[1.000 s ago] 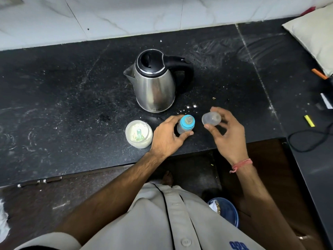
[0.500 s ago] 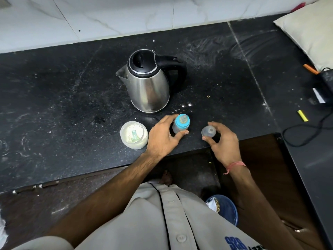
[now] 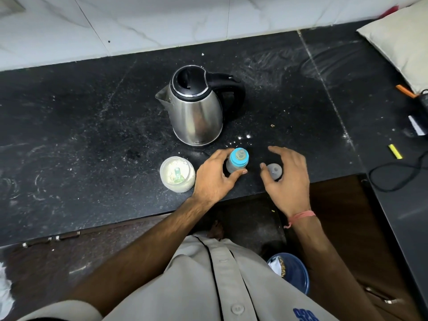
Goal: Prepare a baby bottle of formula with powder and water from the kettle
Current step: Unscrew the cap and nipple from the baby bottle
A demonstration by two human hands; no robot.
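The left hand [image 3: 214,179] is gripping the small clear blue-collared baby bottle [image 3: 237,162]; the right hand [image 3: 288,179] is hovering, fingers spread, over the clear plastic dome cap [image 3: 274,171].

You see a black counter [image 3: 92,126] flecked and smeared with white, and a white marbled wall [image 3: 162,22] with grey veins. The kettle [image 3: 196,112] is shiny steel with a black lid and handle. The bottle [image 3: 236,162] wears a bright blue collar. The powder jar [image 3: 177,174] looks creamy white.
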